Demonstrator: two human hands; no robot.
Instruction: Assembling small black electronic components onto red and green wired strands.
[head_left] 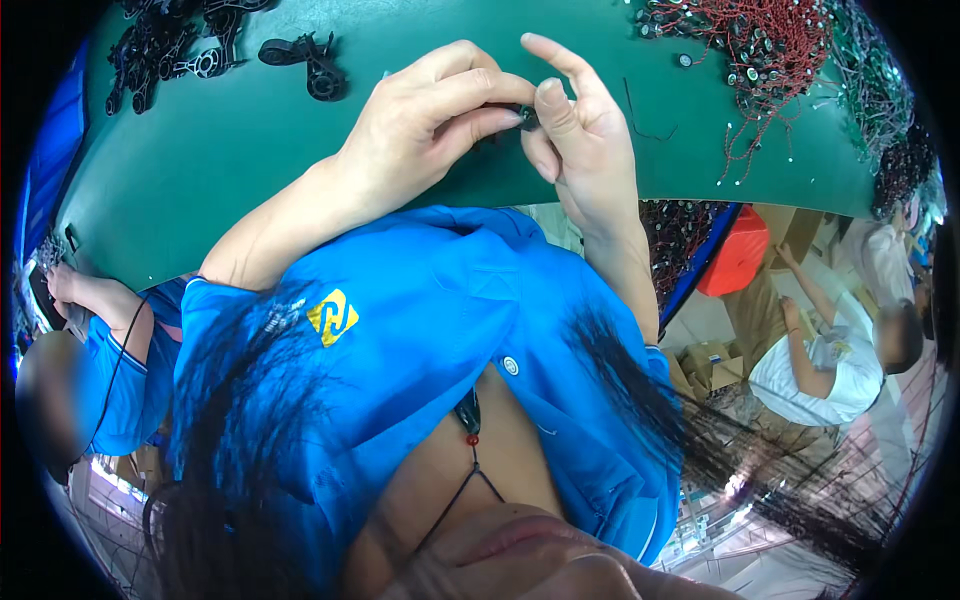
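Head view: the left hand point(425, 118) pinches a small black part point(528, 119) between thumb and bent forefinger, its grip narrow, its other fingers curled in. The right hand point(590, 130) is just beside it, close against the part's right side. Its forefinger is lifted away and extended, its thumb is near the part, and another finger curls in below. Whether the right hand also grips the part, I cannot tell, as the fingers hide most of it. The part is off the table point(200, 175), in the space between the two hands.

Beyond the left hand and to its left, a black bracket point(310, 66) lies on the green surface. Farther left is a heap of black pieces point(175, 50). Just right of the right hand lies a thin black wire point(645, 125). Farther right and beyond that hand, red wires point(775, 60) with small round ends are piled, with loose strands trailing nearer. Well to the right of the hand are greenish wires point(870, 85).

Past the table edge, right of the right wrist, are more dark and red wires and a red object point(738, 250). A co-worker in white point(820, 370) is farther right; a co-worker in blue point(125, 380) is well left of the left forearm.
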